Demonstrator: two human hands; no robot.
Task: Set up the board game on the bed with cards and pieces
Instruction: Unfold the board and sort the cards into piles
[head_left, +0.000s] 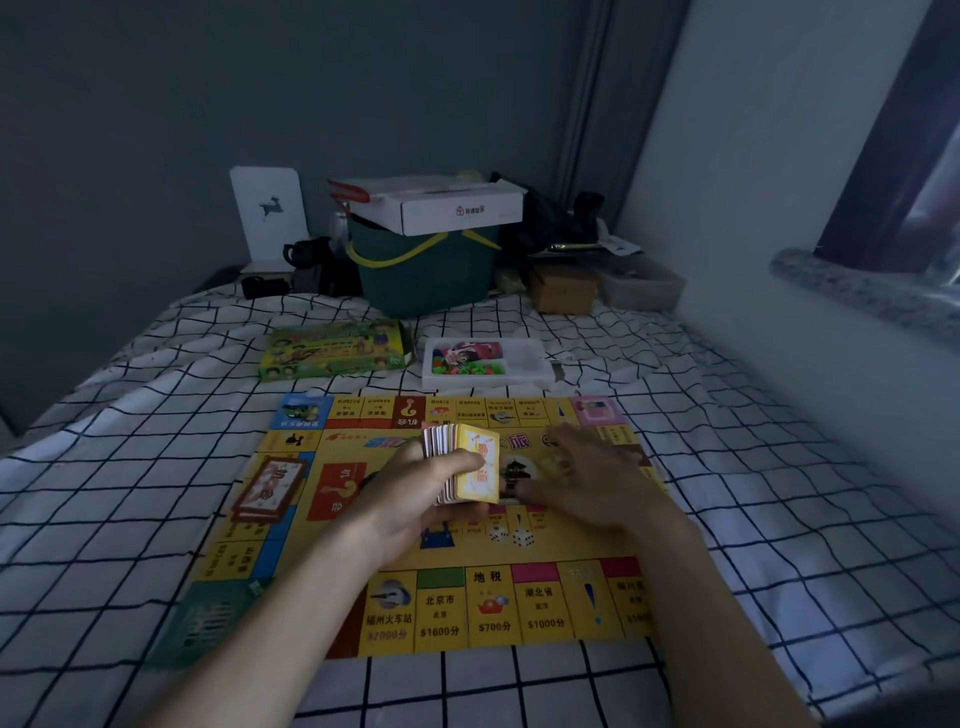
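Observation:
The yellow game board (545, 608) lies flat on the checked bedsheet. Above its middle my left hand (421, 493) grips a thick stack of cards (467, 462), held on edge with a yellow card facing right. My right hand (587, 478) lies over the board's centre right, fingers spread and pointing left toward the stack; it looks blurred. A small pile of cards (267, 488) sits on the board's left side. Two white dice (511, 535) lie on the board below the stack.
Behind the board are the green game box (332, 351) and a white tray (524, 371) with coloured pieces. Further back stand a green bin (426, 275) topped by a white carton, a brown box (563, 291) and dark clutter. A wall and window ledge run along the right.

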